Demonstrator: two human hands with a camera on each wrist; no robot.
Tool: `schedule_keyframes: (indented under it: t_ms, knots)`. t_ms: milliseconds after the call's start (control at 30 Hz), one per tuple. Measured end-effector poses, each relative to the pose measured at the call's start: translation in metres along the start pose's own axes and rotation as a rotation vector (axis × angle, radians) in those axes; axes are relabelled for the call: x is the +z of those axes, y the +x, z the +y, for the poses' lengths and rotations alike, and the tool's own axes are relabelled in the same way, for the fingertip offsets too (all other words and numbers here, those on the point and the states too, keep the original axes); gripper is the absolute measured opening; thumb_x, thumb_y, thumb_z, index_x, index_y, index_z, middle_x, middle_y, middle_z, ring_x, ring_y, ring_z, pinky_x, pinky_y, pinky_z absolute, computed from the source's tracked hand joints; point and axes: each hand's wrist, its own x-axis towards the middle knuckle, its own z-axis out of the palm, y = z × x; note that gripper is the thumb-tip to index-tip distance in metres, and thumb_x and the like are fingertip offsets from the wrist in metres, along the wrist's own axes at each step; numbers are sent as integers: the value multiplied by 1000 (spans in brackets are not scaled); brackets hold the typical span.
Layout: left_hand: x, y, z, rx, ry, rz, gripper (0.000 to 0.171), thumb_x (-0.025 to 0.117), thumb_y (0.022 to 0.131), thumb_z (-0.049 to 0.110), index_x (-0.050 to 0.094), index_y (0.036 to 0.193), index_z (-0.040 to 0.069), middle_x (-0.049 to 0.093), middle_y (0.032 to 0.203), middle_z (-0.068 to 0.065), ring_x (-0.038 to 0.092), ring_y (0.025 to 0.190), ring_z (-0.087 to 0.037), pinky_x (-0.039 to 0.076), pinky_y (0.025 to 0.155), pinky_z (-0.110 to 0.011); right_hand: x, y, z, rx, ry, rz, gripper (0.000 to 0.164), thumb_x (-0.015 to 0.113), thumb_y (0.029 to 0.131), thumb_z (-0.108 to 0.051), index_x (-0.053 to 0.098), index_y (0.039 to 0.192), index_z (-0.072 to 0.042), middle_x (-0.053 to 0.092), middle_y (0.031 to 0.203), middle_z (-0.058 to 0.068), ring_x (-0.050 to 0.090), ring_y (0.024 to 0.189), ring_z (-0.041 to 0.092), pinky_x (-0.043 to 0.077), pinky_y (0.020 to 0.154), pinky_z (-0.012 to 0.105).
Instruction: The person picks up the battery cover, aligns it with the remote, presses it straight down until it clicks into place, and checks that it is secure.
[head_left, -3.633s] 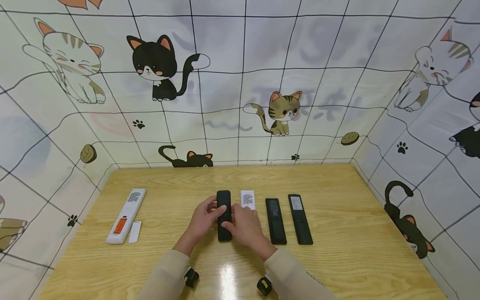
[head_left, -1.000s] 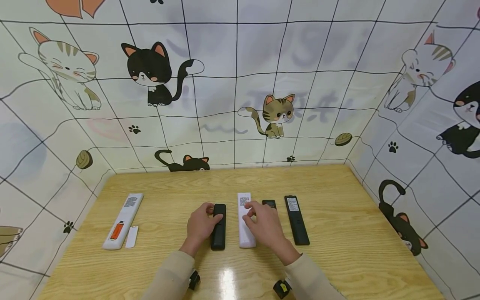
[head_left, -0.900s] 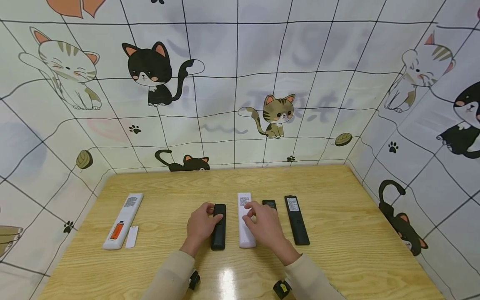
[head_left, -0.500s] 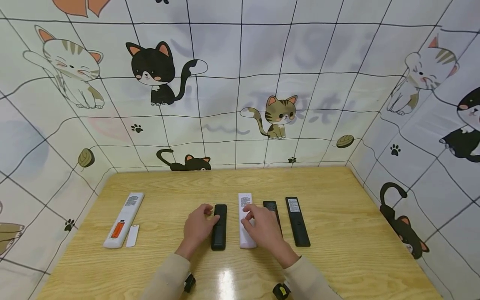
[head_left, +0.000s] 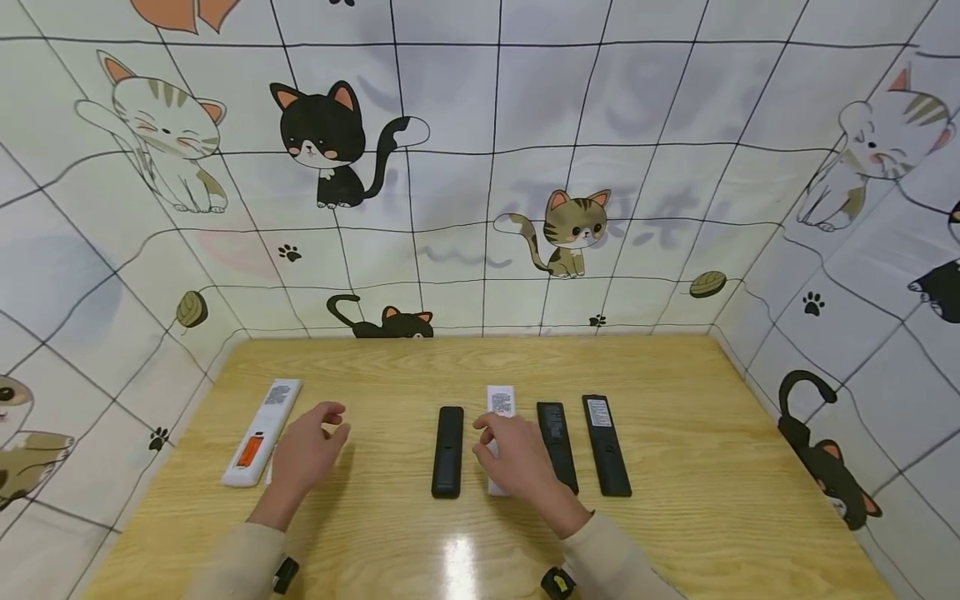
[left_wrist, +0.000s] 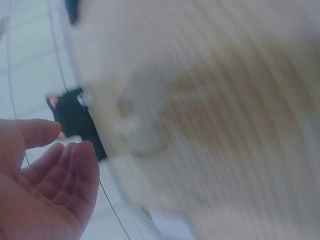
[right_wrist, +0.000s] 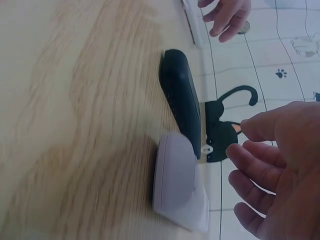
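Note:
My left hand (head_left: 309,454) hovers over the left of the table, fingers loosely bent and holding nothing. Beside it lies a white remote control (head_left: 262,433) whose battery compartment shows orange; the small white battery cover (head_left: 268,475) is mostly hidden behind that hand. A black remote control (head_left: 447,452) rests face down in the middle. Above a second white remote (head_left: 500,400), partly covering it, is my right hand (head_left: 519,460), relaxed with nothing in its grasp. In the right wrist view its fingers stand apart from the white remote (right_wrist: 177,185) and black remote (right_wrist: 181,100).
Further right lie two more black remotes, one (head_left: 557,442) close to my right hand and one (head_left: 607,446) with a white label. A cat-patterned cloth (head_left: 465,192) encloses the back and sides of the wooden table (head_left: 675,533).
Earlier both hands held the middle black remote; it now lies free on the table. My left hand has since swung left to the white remote, while the right hand stays over the other white one.

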Motion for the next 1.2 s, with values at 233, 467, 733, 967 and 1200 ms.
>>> schedule_keyframes:
  t_ms: [233, 467, 733, 967, 1200]
  knots:
    - [-37, -6, -47, -5, 129, 84, 37, 53, 90, 23, 54, 121, 3, 59, 112, -21, 61, 88, -32, 46, 56, -35, 8, 5, -20, -47, -10, -84, 24, 65, 83, -27, 64, 106, -19, 65, 82, -13, 55, 76, 11, 41, 78, 38]
    - [-53, -6, -80, -104, 203, -29, 52, 51, 90, 27, 40, 129, -5, 51, 119, -30, 53, 100, -42, 44, 73, -50, 21, 14, -37, -116, -65, -130, 26, 63, 85, -27, 63, 110, -20, 61, 81, -14, 56, 80, 11, 41, 79, 38]
    - [-65, -4, -93, -170, 173, -140, 65, 46, 93, 40, 32, 134, -9, 46, 125, -33, 52, 104, -44, 45, 75, -49, 47, 23, -60, -170, -129, -198, 27, 60, 86, -29, 61, 112, -23, 64, 90, -12, 56, 86, 13, 40, 79, 36]
    - [-66, -4, -98, -225, 150, -186, 73, 46, 91, 49, 29, 135, -7, 45, 126, -34, 52, 103, -43, 45, 74, -47, 71, 37, -85, -192, -196, -257, 32, 58, 87, -35, 58, 118, -26, 61, 99, -11, 56, 94, 13, 41, 84, 36]
    - [-67, 2, -102, -239, 153, -201, 76, 47, 89, 53, 35, 133, -8, 44, 127, -34, 47, 109, -46, 42, 82, -53, 100, 48, -107, -193, -215, -296, 36, 51, 90, -40, 52, 125, -29, 56, 115, -9, 52, 105, 13, 40, 87, 34]
